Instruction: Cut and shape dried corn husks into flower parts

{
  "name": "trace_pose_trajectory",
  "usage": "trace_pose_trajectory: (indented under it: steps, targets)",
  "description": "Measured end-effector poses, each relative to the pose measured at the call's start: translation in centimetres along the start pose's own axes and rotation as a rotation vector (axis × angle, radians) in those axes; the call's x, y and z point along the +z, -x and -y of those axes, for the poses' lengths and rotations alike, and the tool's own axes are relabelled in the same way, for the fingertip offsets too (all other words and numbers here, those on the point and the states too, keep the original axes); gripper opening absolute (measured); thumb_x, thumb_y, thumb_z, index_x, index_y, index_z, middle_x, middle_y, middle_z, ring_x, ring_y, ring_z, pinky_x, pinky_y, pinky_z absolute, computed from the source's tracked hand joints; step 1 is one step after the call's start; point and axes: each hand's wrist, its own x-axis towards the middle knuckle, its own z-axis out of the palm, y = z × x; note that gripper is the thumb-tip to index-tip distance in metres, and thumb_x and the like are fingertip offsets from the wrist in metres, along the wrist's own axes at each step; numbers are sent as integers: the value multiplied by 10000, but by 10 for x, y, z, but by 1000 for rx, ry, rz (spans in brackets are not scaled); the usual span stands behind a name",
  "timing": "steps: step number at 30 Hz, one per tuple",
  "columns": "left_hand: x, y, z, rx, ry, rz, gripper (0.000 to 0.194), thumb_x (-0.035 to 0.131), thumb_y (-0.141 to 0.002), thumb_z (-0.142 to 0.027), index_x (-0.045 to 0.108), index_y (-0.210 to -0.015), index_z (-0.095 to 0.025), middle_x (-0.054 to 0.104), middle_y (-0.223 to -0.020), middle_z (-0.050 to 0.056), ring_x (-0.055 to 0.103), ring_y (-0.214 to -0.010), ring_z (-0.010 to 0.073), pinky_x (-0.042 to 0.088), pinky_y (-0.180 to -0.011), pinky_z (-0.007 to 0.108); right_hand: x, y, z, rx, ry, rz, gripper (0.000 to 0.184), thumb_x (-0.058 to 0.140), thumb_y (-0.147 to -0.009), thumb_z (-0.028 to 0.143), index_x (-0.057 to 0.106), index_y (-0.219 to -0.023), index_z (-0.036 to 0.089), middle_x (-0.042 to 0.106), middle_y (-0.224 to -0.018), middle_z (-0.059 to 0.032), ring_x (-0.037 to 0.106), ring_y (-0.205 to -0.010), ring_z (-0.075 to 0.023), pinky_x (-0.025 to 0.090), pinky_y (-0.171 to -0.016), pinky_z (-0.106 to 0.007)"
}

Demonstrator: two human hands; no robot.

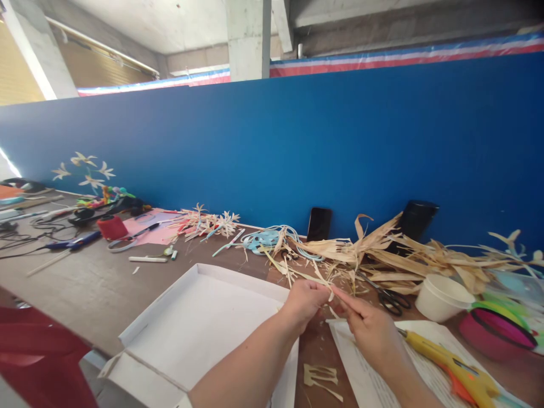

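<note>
My left hand [304, 303] and my right hand [368, 326] meet over the table, both with fingers pinched. Between their fingertips is a thin pale strip of dried husk [315, 277], one end pointing up and to the left. Just beyond lies a heap of dried corn husks [374, 249]. Black-handled scissors [393, 301] rest to the right of my right hand. Below my hands, a cut piece of husk [318, 374] lies on the brown tabletop. A yellow glue gun [450, 362] sits on printed paper [357, 362] beside my right forearm.
A shallow white box [199, 317] lies open under my left forearm. To the right stand a white cup [442, 297] and a pink bowl [495, 334]. A phone [319, 224] leans on the blue partition [255, 147]. Husk flowers [221, 224] and red thread [112, 228] are farther left.
</note>
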Motion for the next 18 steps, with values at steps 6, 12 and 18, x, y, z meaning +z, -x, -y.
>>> trace_pose_trajectory:
  steps: [6, 12, 18]
  targets:
    - [2, 0, -2, -47, 50, 1, 181, 618, -581, -279, 626, -596, -99, 543, -533, 0, 336, -410, 40, 223, -380, 180, 0, -3, -7, 33, 90, -164, 403, 454, -770, 264, 612, -1140, 277, 695, -942, -36, 620, -806, -209, 458, -742, -300]
    - [-3, -1, -6, -133, 147, -41, 210, 656, -570, -295, 628, -623, -94, 565, -562, 12, 342, -425, 33, 210, -381, 163, -11, -6, 6, 266, -577, -173, 705, 582, -729, 428, 326, -1360, 244, 676, -812, -31, 457, -480, -111, 351, -405, -215]
    - [-3, -1, -5, -25, 117, 19, 248, 644, -600, -332, 637, -669, -95, 536, -553, -4, 365, -431, 33, 247, -401, 168, -4, 0, 9, 409, -769, 199, 725, 647, -681, 428, 370, -1322, 234, 641, -729, -19, 372, -430, -68, 195, -347, -163]
